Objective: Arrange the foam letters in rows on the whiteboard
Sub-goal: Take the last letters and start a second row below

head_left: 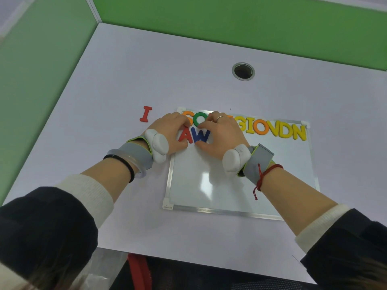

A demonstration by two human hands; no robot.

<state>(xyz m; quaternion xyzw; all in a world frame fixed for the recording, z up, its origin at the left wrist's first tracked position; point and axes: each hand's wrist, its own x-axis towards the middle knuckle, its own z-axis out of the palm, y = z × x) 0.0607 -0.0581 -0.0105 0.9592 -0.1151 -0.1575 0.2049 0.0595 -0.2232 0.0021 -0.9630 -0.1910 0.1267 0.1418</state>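
A whiteboard (219, 185) lies on the desk. Along its far edge runs a row of foam letters (278, 131) in orange, green and yellow, partly hidden by my hands. Below that row, at the left, lie a red A (185, 136) and a blue W (201, 137) side by side. My left hand (169, 132) pinches the red A with thumb and fingers. My right hand (219, 135) holds the blue W the same way, thumb under it and fingers above. A red I (146, 114) lies on the desk, left of the board.
A round cable hole (243, 71) sits in the white desk (125, 84) beyond the board. Green partition walls (230, 21) close the far and left sides. Both wrists wear grey straps with white devices. A clear plastic bag (104, 266) hangs at the near desk edge.
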